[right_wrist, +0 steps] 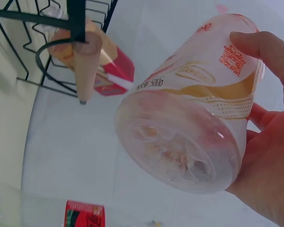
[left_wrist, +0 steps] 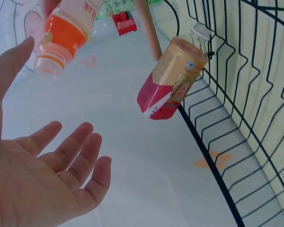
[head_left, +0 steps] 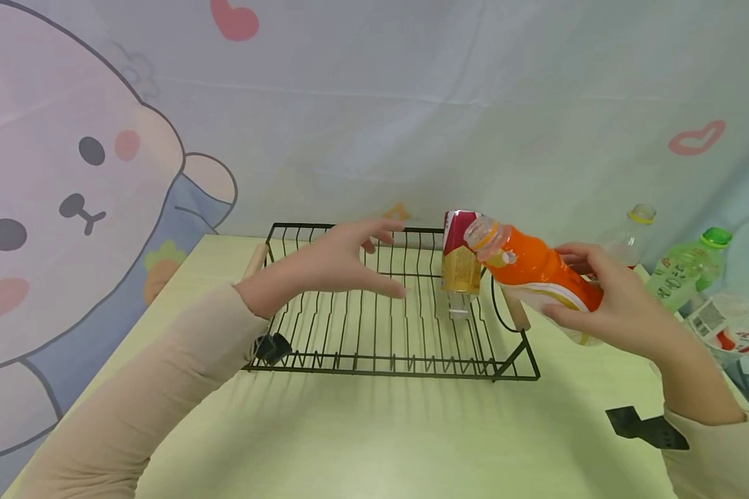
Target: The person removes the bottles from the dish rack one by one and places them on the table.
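My right hand grips an orange-and-white plastic bottle by its lower half. The bottle is capless and tilted, its mouth pointing up and left; in the right wrist view its clear base faces the camera. To the left, my left hand hovers over the black wire rack, fingers spread and holding nothing. A red-and-yellow bottle stands upside down in the right part of the rack, neck lowest. In the left wrist view, the orange bottle's mouth is near the left thumb but apart from it.
Right of the rack stand several more bottles: a green one with a green cap, a clear one with a label and another clear one behind. The rack has wooden handles. A patterned curtain hangs behind the table.
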Available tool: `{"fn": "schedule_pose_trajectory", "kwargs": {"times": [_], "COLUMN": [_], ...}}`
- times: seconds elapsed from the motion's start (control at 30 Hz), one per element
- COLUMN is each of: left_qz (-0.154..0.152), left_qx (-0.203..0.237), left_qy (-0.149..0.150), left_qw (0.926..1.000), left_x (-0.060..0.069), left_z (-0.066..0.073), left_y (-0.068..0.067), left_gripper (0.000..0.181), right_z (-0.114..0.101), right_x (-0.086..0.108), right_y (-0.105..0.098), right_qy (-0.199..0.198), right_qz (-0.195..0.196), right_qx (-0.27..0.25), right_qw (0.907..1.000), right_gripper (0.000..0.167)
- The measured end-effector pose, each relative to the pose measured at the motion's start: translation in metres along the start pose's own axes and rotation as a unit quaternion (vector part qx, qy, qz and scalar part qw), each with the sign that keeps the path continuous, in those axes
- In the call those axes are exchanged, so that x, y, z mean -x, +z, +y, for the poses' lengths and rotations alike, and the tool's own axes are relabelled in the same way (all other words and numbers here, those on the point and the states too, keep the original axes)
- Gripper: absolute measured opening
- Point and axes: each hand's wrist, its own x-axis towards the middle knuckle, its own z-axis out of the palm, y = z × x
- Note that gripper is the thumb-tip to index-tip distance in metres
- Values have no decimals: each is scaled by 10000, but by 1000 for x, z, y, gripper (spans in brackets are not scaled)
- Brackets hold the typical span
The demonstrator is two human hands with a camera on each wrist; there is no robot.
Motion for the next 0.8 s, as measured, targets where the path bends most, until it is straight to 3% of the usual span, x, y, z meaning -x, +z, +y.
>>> {"fn": "schedule_pose_trajectory", "kwargs": {"times": [0.2,0.4,0.63,0.8], "left_qz": [180,480,862,1038], "left_qx": [-37,33,316,435], "left_qy": [-216,-409,-600,-693], "left_qw": [9996,9980,9940,9912], "left_x": [16,33,54,67], "left_z": [-13,-33,-55,-66], "left_y": [-16,-29,-38,-41], "left_gripper": [84,80,75,75], "right_z": [18,35,48,55], "right_x": [14,26,37,44], "right_y": [-9,-14,-19,-19], "right_qy": [465,662,1199,1291], "right_qz": [358,861,1196,1500], "right_qx": [-12,-114,-169,-355], "right_qw": [9983,9940,9854,9796], "right_gripper": [79,84,87,89]}}
